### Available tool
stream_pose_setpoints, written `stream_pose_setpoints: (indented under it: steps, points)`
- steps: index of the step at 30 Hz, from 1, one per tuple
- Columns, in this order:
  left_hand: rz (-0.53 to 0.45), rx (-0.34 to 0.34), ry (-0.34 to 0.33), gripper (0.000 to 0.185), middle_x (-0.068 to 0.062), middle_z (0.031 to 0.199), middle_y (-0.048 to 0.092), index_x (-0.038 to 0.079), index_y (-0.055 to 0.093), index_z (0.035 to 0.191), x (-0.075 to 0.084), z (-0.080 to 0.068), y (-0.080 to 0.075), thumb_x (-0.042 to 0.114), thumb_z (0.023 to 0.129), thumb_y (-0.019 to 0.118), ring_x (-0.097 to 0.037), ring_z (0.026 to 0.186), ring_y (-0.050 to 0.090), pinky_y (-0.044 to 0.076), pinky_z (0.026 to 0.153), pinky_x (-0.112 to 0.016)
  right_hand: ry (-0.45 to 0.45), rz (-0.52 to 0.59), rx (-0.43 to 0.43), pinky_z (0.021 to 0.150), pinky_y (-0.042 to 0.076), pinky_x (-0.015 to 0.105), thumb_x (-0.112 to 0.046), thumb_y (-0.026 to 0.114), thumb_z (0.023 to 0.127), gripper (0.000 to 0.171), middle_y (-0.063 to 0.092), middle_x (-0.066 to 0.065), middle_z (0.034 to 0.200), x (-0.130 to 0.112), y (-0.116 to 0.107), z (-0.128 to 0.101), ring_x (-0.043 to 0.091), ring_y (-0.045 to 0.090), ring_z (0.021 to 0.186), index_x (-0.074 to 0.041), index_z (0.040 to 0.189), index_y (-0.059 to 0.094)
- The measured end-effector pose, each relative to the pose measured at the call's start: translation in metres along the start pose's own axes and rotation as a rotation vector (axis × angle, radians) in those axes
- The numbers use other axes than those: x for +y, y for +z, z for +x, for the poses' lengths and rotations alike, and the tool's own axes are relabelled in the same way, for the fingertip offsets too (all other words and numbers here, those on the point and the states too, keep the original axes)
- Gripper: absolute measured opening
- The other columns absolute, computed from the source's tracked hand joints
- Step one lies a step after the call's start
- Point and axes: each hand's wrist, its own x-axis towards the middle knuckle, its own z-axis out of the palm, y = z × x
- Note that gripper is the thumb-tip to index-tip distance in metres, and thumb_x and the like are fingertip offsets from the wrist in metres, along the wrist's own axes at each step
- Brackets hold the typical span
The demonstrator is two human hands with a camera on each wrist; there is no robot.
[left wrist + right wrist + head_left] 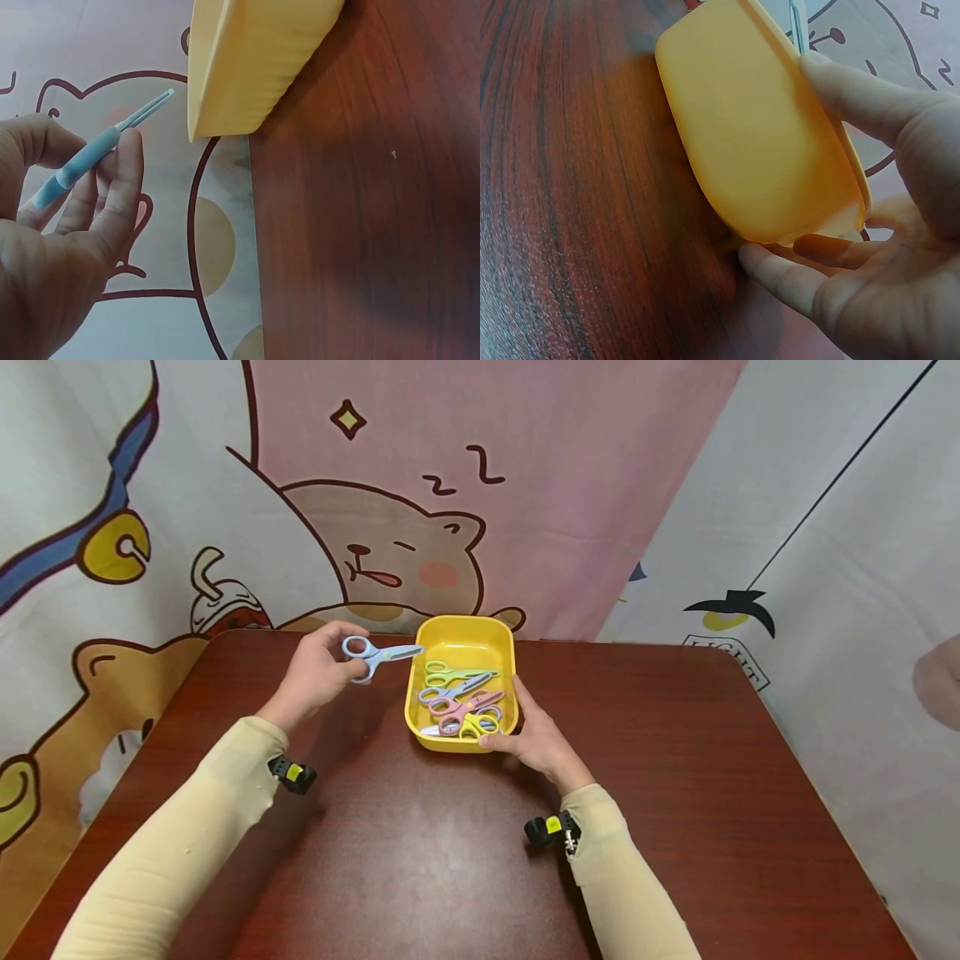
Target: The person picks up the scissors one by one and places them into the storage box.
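Pinched between the thumb and fingers of my left hand [313, 675] is a light blue pair of scissors [372, 653], its tip pointing right at the tray's left rim. The left wrist view shows these scissors [90, 156] edge-on, with the blades together. My right hand [543, 742] grips the yellow tray [465, 650] at its near right corner, thumb at the rim and fingers along the outer side. Inside lie green scissors [441, 674], blue scissors [474, 683], pink scissors [452, 707] and yellow scissors [480, 725], overlapping; some are partly hidden.
The tray stands near the far edge of a dark red-brown wooden table [405, 852]. Right behind that edge hangs a cartoon-printed curtain [570, 485]. Part of another person's hand [937, 681] shows at the far right, beyond the table.
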Motion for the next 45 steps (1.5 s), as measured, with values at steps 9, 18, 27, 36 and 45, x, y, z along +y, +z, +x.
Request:
stream_pose_setpoints:
  steps: [9,18,27,36,45]
  points:
    - [-0.043,-0.043,0.019,0.042,-0.022,0.112,0.063,-0.006,0.058,0.129,0.01,0.004,0.004,-0.01,0.087,0.063,-0.017,0.084,0.066,0.062,0.07,-0.028,0.016,-0.009,0.001,0.121,0.027,0.059,-0.031,0.09,0.079,0.122,0.028,0.009,0.168,0.0,0.0,0.0,0.032,0.033,0.146,-0.03,0.168,0.007]
    - [-0.075,-0.086,0.034,0.04,-0.02,0.106,0.061,-0.006,0.059,0.125,0.016,0.009,0.013,-0.011,0.086,0.061,-0.018,0.082,0.067,0.062,0.07,-0.031,0.015,-0.005,0.001,0.123,0.024,0.058,-0.029,0.09,0.079,0.122,0.026,0.011,0.169,-0.001,0.0,0.0,0.032,0.031,0.149,-0.028,0.168,0.006]
    - [-0.093,-0.123,0.046,0.04,-0.021,0.106,0.062,-0.007,0.059,0.125,0.023,0.013,0.023,-0.014,0.085,0.06,-0.022,0.084,0.066,0.062,0.068,-0.029,0.016,-0.003,0.0,0.121,0.028,0.058,-0.03,0.091,0.079,0.122,0.027,0.011,0.168,-0.001,0.001,0.0,0.032,0.033,0.146,-0.03,0.168,0.006]
    - [-0.068,-0.158,0.034,0.039,-0.02,0.108,0.063,-0.006,0.06,0.126,0.027,0.017,0.03,-0.011,0.087,0.062,-0.027,0.09,0.064,0.061,0.07,-0.03,0.015,-0.008,0.002,0.123,0.022,0.06,-0.03,0.09,0.08,0.122,0.026,0.011,0.169,-0.001,0.001,0.0,0.032,0.028,0.151,-0.03,0.168,0.006]
    - [-0.075,-0.198,0.016,0.038,-0.018,0.107,0.062,-0.003,0.061,0.125,0.031,0.023,0.036,-0.009,0.087,0.063,-0.025,0.088,0.062,0.062,0.072,-0.034,0.01,-0.01,-0.002,0.123,0.023,0.059,-0.03,0.09,0.079,0.122,0.027,0.011,0.169,-0.001,0.0,0.0,0.032,0.03,0.15,-0.029,0.168,0.006]
